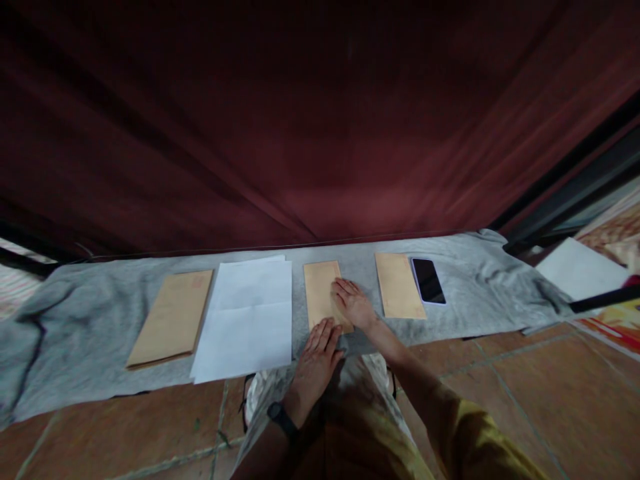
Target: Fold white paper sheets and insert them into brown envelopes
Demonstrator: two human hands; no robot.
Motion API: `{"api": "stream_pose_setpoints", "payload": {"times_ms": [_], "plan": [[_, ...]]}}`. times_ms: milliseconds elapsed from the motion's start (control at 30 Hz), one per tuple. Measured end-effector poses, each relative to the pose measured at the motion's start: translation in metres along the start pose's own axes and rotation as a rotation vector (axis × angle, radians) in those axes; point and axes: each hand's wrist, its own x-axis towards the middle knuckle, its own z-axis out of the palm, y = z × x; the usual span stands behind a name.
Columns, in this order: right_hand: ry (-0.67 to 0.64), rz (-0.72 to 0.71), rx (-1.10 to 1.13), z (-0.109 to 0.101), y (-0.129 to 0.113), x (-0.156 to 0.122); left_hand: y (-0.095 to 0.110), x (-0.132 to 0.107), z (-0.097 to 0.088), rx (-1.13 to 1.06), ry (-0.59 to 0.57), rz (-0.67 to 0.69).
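Note:
A brown paper envelope lies flat on the grey cloth in front of me. My left hand, with a dark watch on its wrist, rests on the envelope's near end, fingers stretched out. On its right edge lies my right hand, palm down with the fingers extended. Left of the envelope are white paper sheets with a crease across the middle. Another brown envelope sits to the right. Farther left is a stack of larger-looking brown envelopes. Neither hand grips anything.
The grey cloth covers a long narrow surface. A phone lies beside the right envelope. A dark red curtain hangs behind. Tiled floor shows in front, and a white sheet is at the far right.

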Motion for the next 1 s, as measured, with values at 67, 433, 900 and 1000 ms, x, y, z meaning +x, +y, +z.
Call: {"api": "stream_pose_setpoints", "payload": {"times_ms": [67,433,900,1000], "plan": [[-0.003,0.022,-0.026,0.003,0.004,0.013,0.000,-0.001,0.003,-0.002,0.001,-0.003],[-0.075,0.020,-0.090,0.013,-0.016,0.058,-0.005,-0.004,0.008,-0.062,0.015,0.019],[-0.119,-0.180,0.056,-0.013,-0.041,-0.035,0.000,-0.001,0.002,-0.012,-0.006,-0.006],[-0.104,-0.135,0.093,-0.022,-0.039,-0.063,0.001,0.000,0.000,-0.020,0.005,-0.001]]}}
